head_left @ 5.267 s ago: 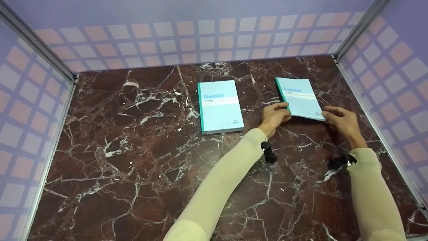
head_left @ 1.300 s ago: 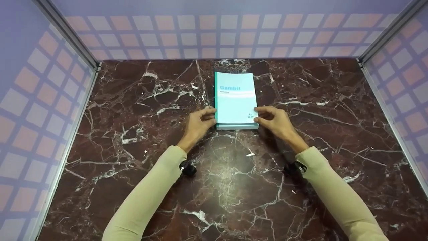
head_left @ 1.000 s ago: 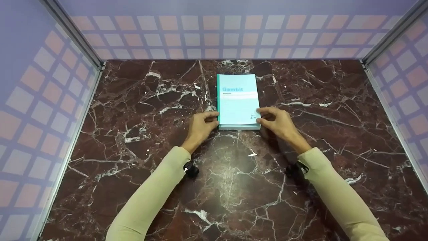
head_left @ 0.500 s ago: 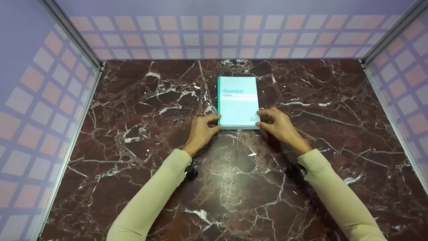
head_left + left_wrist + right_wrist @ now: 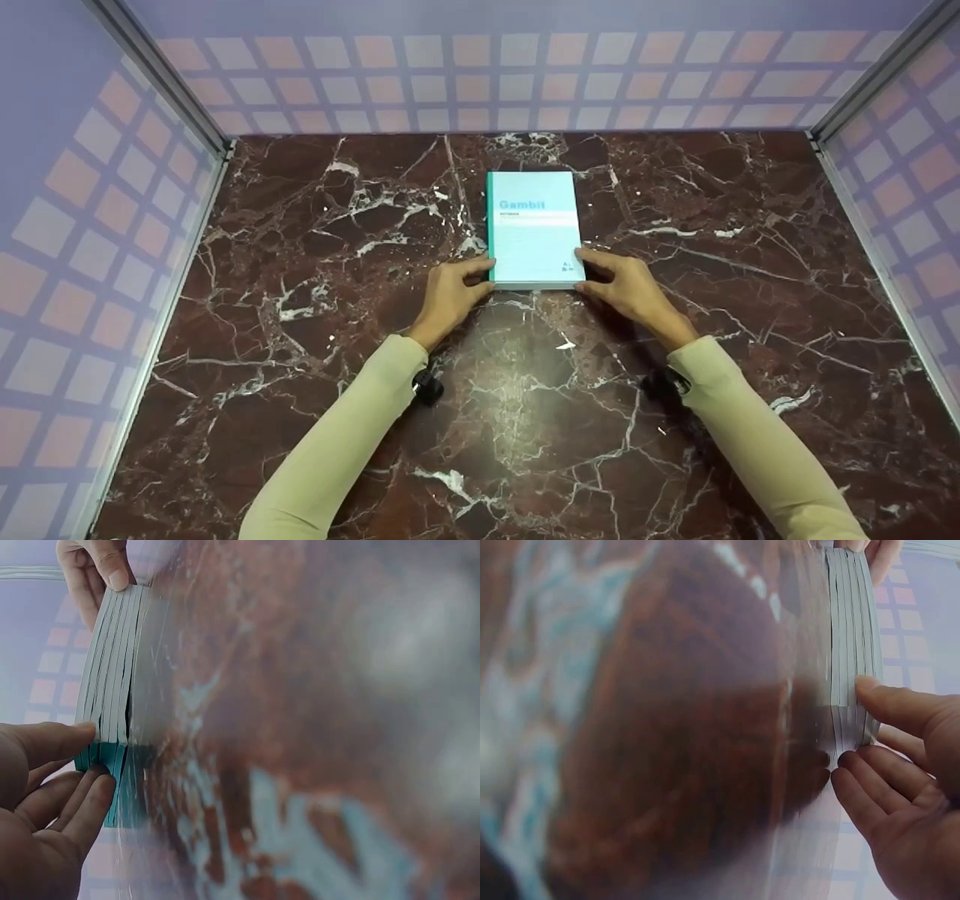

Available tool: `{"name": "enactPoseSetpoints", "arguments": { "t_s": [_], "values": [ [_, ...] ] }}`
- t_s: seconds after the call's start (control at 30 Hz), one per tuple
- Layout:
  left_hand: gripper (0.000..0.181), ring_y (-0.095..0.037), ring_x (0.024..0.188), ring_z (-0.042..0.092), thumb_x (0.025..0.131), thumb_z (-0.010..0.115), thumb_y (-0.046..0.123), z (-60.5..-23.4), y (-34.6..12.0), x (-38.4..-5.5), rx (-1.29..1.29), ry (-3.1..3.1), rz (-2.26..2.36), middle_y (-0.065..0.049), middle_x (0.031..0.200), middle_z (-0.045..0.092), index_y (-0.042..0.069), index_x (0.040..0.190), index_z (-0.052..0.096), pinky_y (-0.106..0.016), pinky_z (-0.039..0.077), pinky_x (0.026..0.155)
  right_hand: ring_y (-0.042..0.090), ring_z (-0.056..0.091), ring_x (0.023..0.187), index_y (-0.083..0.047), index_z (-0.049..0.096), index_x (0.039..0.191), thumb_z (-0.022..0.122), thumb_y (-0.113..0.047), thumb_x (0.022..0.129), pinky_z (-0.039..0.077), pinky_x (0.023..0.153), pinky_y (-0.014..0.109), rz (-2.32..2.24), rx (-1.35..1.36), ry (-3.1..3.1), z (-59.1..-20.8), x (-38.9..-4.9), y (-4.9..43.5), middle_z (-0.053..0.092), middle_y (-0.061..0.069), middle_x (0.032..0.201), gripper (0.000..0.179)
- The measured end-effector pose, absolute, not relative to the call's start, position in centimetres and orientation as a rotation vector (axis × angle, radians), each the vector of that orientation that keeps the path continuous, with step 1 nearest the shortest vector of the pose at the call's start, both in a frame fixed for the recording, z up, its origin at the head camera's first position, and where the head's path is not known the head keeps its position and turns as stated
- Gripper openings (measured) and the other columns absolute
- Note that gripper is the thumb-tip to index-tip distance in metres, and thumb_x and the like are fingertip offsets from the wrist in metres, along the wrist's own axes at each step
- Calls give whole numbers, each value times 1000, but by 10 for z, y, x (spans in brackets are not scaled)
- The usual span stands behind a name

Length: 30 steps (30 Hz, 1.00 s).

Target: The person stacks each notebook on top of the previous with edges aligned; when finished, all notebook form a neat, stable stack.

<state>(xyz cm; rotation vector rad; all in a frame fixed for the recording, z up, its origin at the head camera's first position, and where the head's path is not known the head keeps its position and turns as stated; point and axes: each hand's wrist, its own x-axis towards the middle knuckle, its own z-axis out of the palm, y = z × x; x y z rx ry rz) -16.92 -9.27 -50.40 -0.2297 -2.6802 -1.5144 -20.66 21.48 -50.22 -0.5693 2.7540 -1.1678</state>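
A stack of several notebooks (image 5: 534, 232) lies on the marble table, its top cover pale blue with "Gambit" on it and a green spine at left. The layered page edges (image 5: 112, 667) show in the left wrist view. My left hand (image 5: 450, 292) holds the near left corner, thumb on the near end and fingers against the green spines. My right hand (image 5: 626, 285) holds the near right corner, thumb (image 5: 885, 699) on the near end and fingertips along the side. The top notebook sits nearly flush with those below.
The dark red marble table (image 5: 337, 450) has white veins and a shiny surface. Purple checked panels (image 5: 472, 75) stand behind it and on both sides, joined by grey metal posts at the back corners.
Earlier, both hands held one notebook at the right of the stack. That notebook moved left onto the stack, then slid toward the near edge until it lined up; both hands stay at its near corners.
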Motion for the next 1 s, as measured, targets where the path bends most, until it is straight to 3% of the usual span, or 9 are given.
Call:
{"name": "enactPoseSetpoints", "arguments": {
  "t_s": [0.23, 0.5, 0.7, 0.9, 0.93, 1.0],
  "values": [
    [37, -30, 130, 63, 92, 84, 4, -507, -93, -170, -221, -2682, -1489, -9, 135, 68, 6, 127, 77, -38, 51, 110, 41, 59, 134, -7, 62, 147, 84, -12, 93, 45, 115, 51, -1133, -540, 2755, -502, -207, 214, 59, 13, 147, 59],
    [37, -31, 129, 64, 90, 84, 3, -507, -94, -172, -200, -2724, -1446, -7, 133, 69, 10, 126, 78, -37, 52, 109, 42, 56, 136, -3, 60, 146, 82, -10, 94, 40, 118, 52, -1090, -630, 2760, -504, -208, 212, 56, 15, 149, 57],
    [37, -31, 127, 64, 90, 85, 6, -508, -95, -174, -186, -2737, -1458, -6, 132, 69, 12, 126, 78, -33, 57, 101, 42, 57, 135, -4, 60, 146, 82, -11, 95, 44, 116, 52, -1069, -649, 2746, -501, -210, 214, 55, 14, 149, 56],
    [35, -29, 125, 66, 91, 85, 9, -508, -96, -174, -194, -2745, -1437, -5, 131, 70, 13, 125, 78, -35, 55, 104, 42, 63, 128, -4, 61, 146, 83, -12, 94, 50, 111, 52, -1071, -669, 2747, -502, -212, 215, 57, 15, 147, 57],
    [36, -25, 116, 72, 91, 85, 9, -508, -97, -174, -208, -2752, -1428, -5, 131, 69, 13, 126, 78, -32, 57, 100, 43, 64, 126, -3, 61, 146, 83, -11, 93, 50, 110, 52, -1062, -681, 2751, -501, -213, 215, 58, 16, 146, 58],
    [37, -19, 80, 76, 91, 84, 8, -507, -99, -174, -252, -2768, -1410, -7, 134, 68, 12, 128, 77, -26, 61, 79, 43, 65, 124, -3, 60, 147, 84, -14, 93, 52, 108, 53, -1025, -708, 2748, -499, -213, 216, 59, 17, 145, 60]
  ]
}}
